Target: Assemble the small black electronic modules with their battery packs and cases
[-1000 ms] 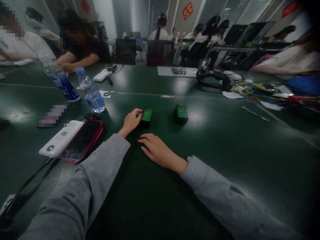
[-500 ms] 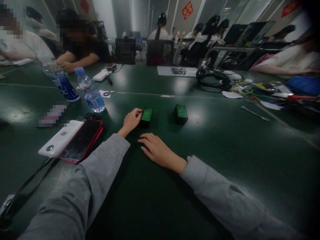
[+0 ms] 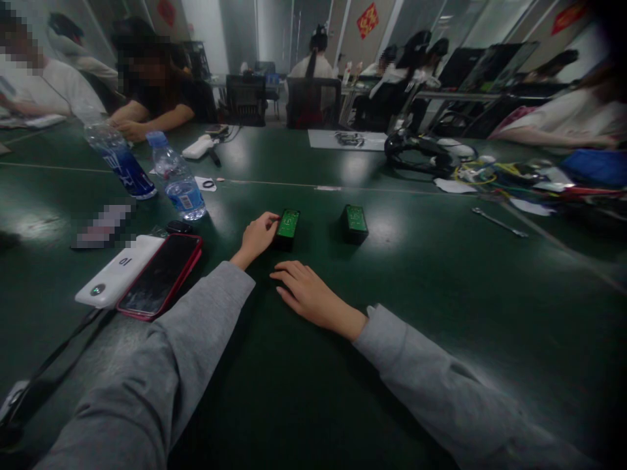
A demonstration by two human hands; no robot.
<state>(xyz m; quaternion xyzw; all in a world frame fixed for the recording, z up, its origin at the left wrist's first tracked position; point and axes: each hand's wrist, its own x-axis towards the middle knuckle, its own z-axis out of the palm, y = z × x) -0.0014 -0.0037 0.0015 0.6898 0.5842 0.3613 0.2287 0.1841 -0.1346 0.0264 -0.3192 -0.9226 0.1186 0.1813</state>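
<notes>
My left hand [image 3: 258,239] rests on the table at the left of a small black block with a green circuit board on top [image 3: 289,225]. Its fingers are loosely bent, with the tips at the block's left side; none wraps round the far side. Closer to me, my right hand [image 3: 308,295] lies palm down with fingers stretched out and slightly apart, holding nothing. A second black block with a green board top [image 3: 356,222] stands to the right of the first, apart from both hands.
On the left are a red-cased phone [image 3: 161,274], a white power bank [image 3: 115,274] and two plastic bottles, the nearer one [image 3: 181,186] with a blue cap. A wrench [image 3: 499,222] and tangled cables [image 3: 490,171] lie at the right. Several people sit beyond the green table [image 3: 441,281].
</notes>
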